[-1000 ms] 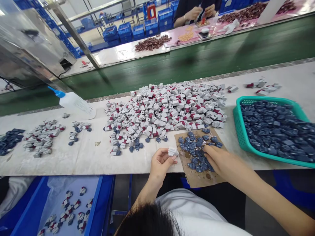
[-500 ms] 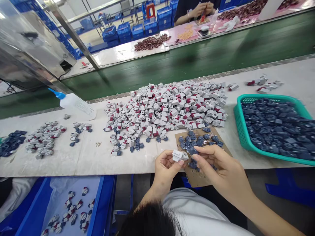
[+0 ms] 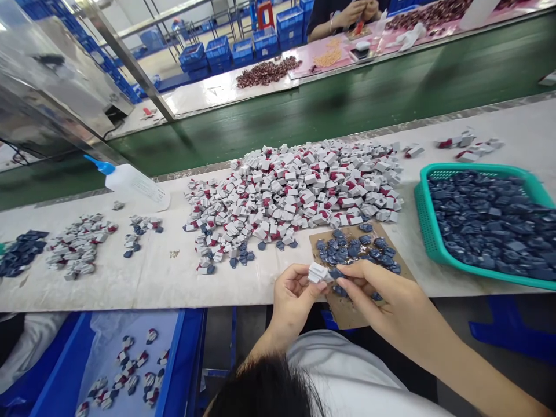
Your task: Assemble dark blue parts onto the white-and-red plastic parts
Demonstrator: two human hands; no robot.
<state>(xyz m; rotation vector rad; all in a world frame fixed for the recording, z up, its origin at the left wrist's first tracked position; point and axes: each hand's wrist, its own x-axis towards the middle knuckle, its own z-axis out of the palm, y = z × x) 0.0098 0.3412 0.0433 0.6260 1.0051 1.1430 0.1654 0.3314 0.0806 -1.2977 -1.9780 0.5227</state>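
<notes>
Left hand [image 3: 295,296]: grip narrowed on a white-grey piece [image 3: 318,271], thumb below, probably so its right end stays uncovered.
Right hand [image 3: 384,295]: a fingertip grip pinches a small navy piece [image 3: 336,273], likely for fine control (whether the two pieces touch, I cannot tell).
Brown board [image 3: 351,317]: under the hands, overhanging the desk [image 3: 152,292] edge; its navy parts [image 3: 353,250] lie spread out, presumably for easy picking.
White-grey pile [image 3: 295,188]: straight ahead, seemingly for a short reach.
Teal basket [image 3: 473,168]: right of the board, full of dark blue parts, perhaps as bulk stock.
White bottle [image 3: 136,188]: lying far left, apparently out of the hands' way.
</notes>
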